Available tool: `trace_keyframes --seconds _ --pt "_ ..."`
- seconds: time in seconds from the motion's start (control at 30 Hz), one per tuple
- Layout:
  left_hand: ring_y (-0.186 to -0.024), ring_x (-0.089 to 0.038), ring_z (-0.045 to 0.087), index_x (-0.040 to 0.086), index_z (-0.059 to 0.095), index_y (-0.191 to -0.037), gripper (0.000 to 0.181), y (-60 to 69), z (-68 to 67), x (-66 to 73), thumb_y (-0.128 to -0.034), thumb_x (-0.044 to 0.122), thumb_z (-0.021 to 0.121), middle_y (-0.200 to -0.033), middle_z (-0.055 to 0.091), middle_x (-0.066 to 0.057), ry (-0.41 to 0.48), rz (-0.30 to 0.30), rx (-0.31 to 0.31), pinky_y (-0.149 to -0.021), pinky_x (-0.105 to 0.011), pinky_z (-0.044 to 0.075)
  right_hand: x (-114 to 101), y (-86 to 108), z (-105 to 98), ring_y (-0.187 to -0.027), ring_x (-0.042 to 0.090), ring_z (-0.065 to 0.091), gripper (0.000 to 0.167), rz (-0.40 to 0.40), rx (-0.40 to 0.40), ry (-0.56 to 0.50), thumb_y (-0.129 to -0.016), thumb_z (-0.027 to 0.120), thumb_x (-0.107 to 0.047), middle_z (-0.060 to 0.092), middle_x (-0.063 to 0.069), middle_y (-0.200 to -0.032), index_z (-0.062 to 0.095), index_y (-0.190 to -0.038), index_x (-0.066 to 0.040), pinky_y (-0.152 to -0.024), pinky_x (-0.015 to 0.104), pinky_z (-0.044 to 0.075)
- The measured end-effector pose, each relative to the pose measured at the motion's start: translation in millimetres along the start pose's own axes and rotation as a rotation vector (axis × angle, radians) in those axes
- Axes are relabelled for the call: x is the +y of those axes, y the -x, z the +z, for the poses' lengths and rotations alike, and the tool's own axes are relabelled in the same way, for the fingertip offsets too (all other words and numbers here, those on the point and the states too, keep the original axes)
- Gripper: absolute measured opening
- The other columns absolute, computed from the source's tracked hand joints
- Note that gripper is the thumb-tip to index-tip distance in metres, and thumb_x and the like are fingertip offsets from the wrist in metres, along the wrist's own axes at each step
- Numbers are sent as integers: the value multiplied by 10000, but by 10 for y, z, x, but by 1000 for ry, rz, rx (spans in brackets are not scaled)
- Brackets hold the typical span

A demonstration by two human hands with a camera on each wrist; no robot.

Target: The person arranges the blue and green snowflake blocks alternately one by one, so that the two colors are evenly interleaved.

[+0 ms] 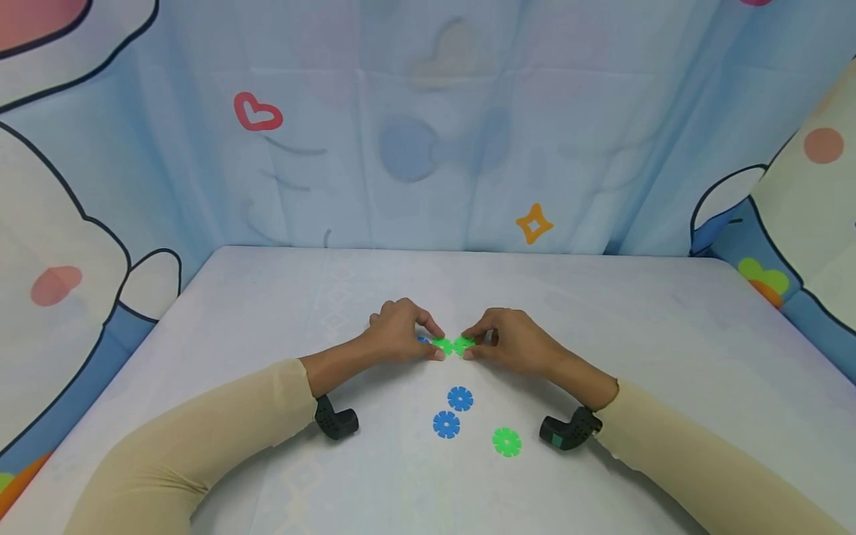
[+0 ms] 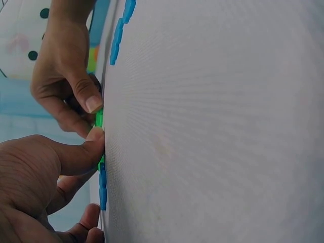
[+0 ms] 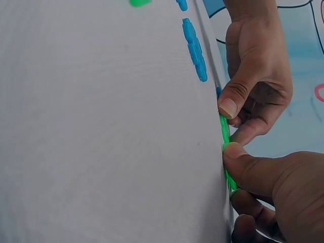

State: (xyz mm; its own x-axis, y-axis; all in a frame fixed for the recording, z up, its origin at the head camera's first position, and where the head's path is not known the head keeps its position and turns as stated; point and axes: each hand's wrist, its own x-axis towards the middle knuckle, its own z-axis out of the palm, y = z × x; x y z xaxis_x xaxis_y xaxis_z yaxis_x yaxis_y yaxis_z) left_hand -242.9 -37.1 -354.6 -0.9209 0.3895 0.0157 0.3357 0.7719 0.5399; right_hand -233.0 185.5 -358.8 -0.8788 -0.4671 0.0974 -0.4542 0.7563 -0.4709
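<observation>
- Pinching the left green disc (image 1: 441,347) between the curled thumb and fingers of the left hand (image 1: 400,334), with the thumb on the near side.
- Pinching the right green disc (image 1: 464,345) in the same manner with the right hand (image 1: 515,343), thumb again on the near side.
- Holding both green discs edge to edge between the facing hands, low over the middle of the white table (image 1: 575,297); leaving any interlocking of their notches unconfirmed.
- Showing in the left wrist view a partly covered blue disc (image 2: 103,190) beside the left hand, adjoining the left green disc on the side away from the right hand.
- Observing two more blue discs lying flat on the near side of the hands: an upper one (image 1: 460,399) and a lower one (image 1: 446,424), close together; not establishing any contact between them.
- Recording a third green disc (image 1: 507,442) lying flat, apart from both, nearer the right forearm.
- Wearing a black wrist camera on each arm, left (image 1: 337,421) and right (image 1: 567,431), below beige sleeves (image 1: 221,423).
- Noting a light blue printed curtain (image 1: 321,171) hanging behind the table.
</observation>
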Motion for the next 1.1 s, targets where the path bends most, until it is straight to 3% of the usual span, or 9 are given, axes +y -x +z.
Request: trace_keyframes --seconds 0.73,1.1 --pt "-1138 -297 568 270 790 -918 204 15 -10 3 -745 349 861 -1090 729 32 2 -4 -3 -888 -548 407 35 3 37 -639 100 512 308 43 -1 -36 -820 804 -292 636 -26 -802 754 -1072 -123 -584 250 436" --pt "-1129 -310 523 253 755 -1020 267 46 -5 52 -787 365 823 -1177 640 -48 -97 11 -22 -896 -556 413 -1 21 23 -680 104 480 342 10 -17 9 -820 801 -296 612 -27 -823 741 -1109 -124 -588 242 399"
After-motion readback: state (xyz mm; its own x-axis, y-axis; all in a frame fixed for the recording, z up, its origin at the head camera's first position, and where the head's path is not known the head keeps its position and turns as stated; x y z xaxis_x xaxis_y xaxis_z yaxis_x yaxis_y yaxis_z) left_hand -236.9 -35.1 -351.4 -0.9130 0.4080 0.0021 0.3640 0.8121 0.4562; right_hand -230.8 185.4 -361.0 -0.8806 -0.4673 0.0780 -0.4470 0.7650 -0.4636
